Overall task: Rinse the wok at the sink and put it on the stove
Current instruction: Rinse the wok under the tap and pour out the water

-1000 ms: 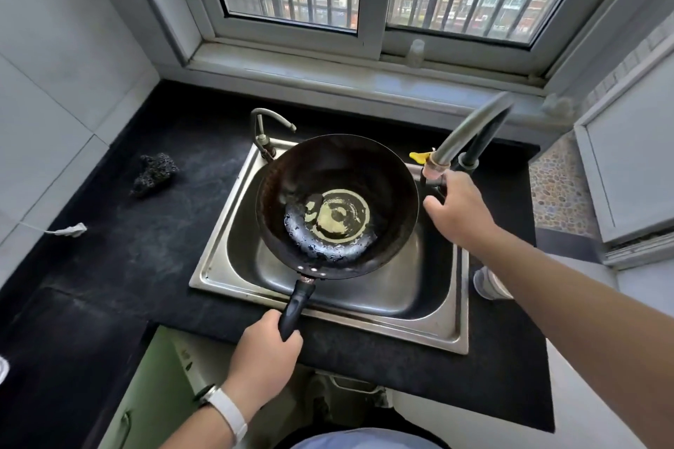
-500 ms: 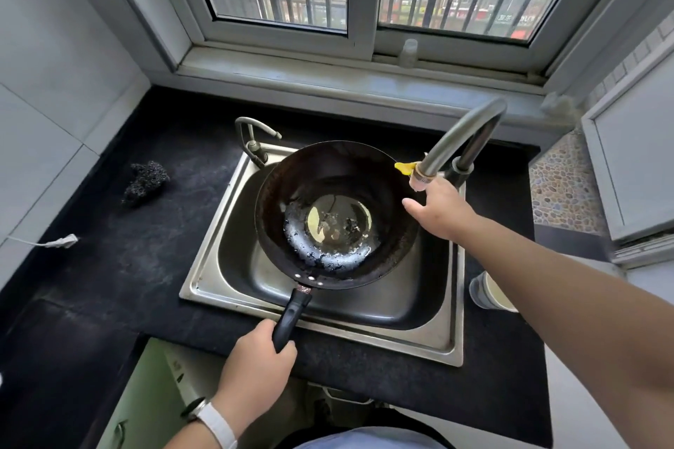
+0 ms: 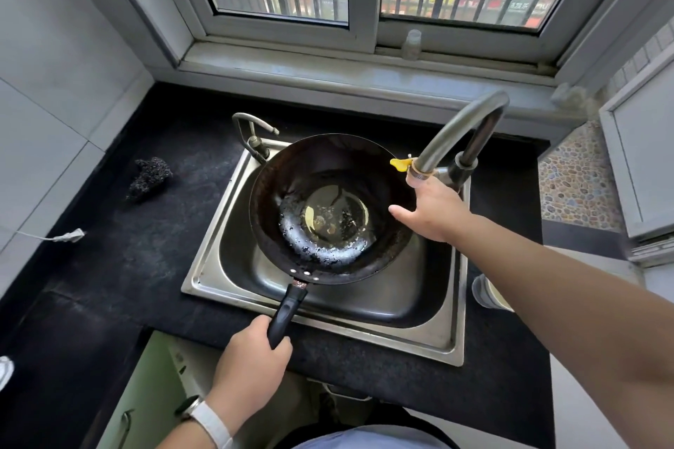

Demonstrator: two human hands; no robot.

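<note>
A black wok [image 3: 291,175] hangs level over the steel sink [image 3: 208,259], with a shallow pool of water and yellowish residue in its bottom. My left hand [image 3: 251,364] is closed around the end of its black handle [image 3: 290,306], near the front edge of the counter. My right hand [image 3: 437,211] is at the wok's right rim, fingers up around the tip of the tall curved faucet spout [image 3: 459,120], thumb pointing left. I see no water stream. No stove is in view.
A small second tap [image 3: 251,131] stands at the sink's back left corner. A dark scourer [image 3: 149,179] and a white cable plug [image 3: 69,235] lie on the black counter to the left. A cup [image 3: 485,293] sits right of the sink, under my forearm. A yellow piece [image 3: 399,163] sticks out beside the spout tip.
My right hand has swung the spout tip left, closer to the wok's rim. The water in the wok has spread and shifted. My left hand keeps its hold on the handle.
</note>
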